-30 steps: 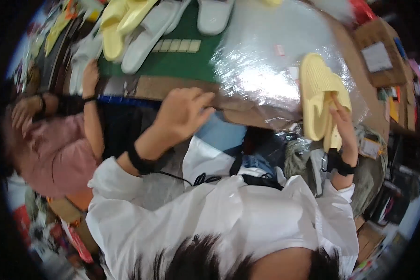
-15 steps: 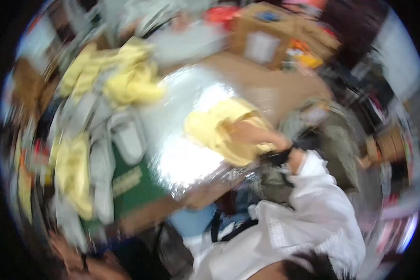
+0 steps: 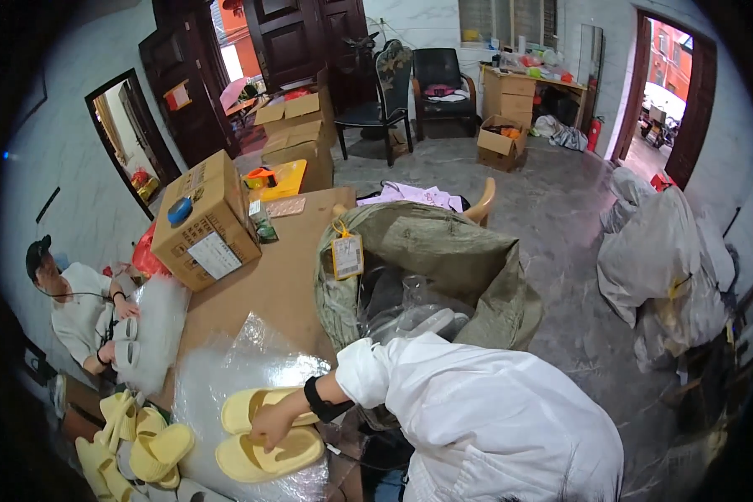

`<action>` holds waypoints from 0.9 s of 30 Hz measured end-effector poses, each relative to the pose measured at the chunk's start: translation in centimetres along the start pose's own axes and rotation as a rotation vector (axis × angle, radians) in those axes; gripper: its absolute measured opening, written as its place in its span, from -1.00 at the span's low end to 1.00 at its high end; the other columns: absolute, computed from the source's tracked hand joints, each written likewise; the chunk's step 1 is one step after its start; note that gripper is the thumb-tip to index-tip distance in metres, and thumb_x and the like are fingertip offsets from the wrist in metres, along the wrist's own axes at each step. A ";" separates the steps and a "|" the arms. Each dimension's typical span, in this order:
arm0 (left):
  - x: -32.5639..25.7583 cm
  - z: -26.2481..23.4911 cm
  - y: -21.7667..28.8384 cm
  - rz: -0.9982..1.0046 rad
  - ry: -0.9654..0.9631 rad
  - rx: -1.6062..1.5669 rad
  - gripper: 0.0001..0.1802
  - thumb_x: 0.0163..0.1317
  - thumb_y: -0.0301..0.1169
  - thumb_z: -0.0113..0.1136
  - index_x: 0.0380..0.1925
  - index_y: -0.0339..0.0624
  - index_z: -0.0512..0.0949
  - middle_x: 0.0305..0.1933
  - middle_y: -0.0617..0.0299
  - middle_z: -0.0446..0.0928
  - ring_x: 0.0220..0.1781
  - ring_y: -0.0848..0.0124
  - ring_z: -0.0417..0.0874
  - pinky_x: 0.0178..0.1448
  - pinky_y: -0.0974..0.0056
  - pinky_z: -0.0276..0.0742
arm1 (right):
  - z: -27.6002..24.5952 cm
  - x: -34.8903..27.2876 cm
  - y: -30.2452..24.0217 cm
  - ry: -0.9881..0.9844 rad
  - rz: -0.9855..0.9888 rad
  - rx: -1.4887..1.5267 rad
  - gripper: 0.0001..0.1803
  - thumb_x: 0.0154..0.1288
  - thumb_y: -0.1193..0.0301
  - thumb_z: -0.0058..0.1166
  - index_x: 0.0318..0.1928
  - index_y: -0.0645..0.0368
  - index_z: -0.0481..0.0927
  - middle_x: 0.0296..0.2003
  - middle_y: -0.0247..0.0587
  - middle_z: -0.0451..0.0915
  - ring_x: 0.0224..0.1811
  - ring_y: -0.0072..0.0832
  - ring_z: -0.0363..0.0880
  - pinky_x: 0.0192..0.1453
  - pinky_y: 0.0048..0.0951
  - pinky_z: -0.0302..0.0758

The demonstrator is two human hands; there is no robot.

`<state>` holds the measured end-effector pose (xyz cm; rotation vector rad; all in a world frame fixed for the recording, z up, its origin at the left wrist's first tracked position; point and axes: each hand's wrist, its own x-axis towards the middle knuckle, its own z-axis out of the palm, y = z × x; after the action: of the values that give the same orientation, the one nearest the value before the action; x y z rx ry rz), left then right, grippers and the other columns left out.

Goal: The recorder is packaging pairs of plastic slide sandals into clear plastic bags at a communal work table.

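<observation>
My right hand [image 3: 272,422] reaches in from the right in a white sleeve with a black wristband. Its fingers are curled closed around the inner edges of a pair of yellow slippers [image 3: 280,464]. The slippers lie side by side over clear plastic bags [image 3: 201,385] on a brown table [image 3: 263,280]. More yellow slippers [image 3: 161,452] are piled at the lower left, with some pale grey ones among them. My left hand is out of view.
An open greenish woven sack [image 3: 494,293] holding wrapped slippers stands right of the table. A cardboard box [image 3: 197,222] sits on the table's far left. At the left, a co-worker [image 3: 79,305] handles pale slippers. Large whitish bags [image 3: 653,251] stand at the right.
The view has swung up and right, now showing the room, sack and co-worker. My right hand still grips the yellow slippers over the plastic. A hand seen at the lower left has left view.
</observation>
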<state>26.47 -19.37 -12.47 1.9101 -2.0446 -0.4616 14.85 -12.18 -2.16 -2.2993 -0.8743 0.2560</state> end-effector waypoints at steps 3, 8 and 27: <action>-1.4 -0.8 0.1 -0.027 0.036 0.004 -0.66 0.24 -0.37 -0.04 0.00 -0.21 0.45 -0.01 -0.07 0.49 0.03 0.07 0.50 0.11 0.08 0.38 | -0.2 0.8 -1.5 -0.052 -0.051 0.018 -0.36 0.02 0.00 0.17 0.08 0.09 0.50 -0.30 0.03 0.60 -0.20 -0.04 0.56 -0.13 -0.14 0.44; -1.1 -3.5 2.9 -0.036 0.073 0.016 -0.63 0.23 -0.37 -0.03 0.03 -0.22 0.43 0.02 -0.07 0.47 0.05 0.05 0.48 0.13 0.07 0.36 | -1.1 4.2 -4.7 -0.024 -0.260 -0.037 -0.29 -0.01 -0.03 0.17 0.10 0.14 0.47 -0.33 0.07 0.60 -0.20 0.01 0.55 -0.07 -0.16 0.43; -10.2 -11.7 21.6 -0.387 0.330 0.012 -0.53 0.21 -0.36 -0.01 0.14 -0.26 0.36 0.11 -0.08 0.41 0.14 -0.01 0.41 0.21 0.03 0.29 | -11.0 -3.6 -7.3 0.375 -0.128 0.893 -0.45 0.43 0.17 -0.15 0.33 0.12 0.21 0.07 -0.23 0.45 0.13 -0.52 0.31 0.25 -0.47 0.23</action>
<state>12.77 -8.18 7.44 2.2236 -1.4814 -0.1979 12.62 -15.99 10.74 -1.3905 -0.5451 0.1128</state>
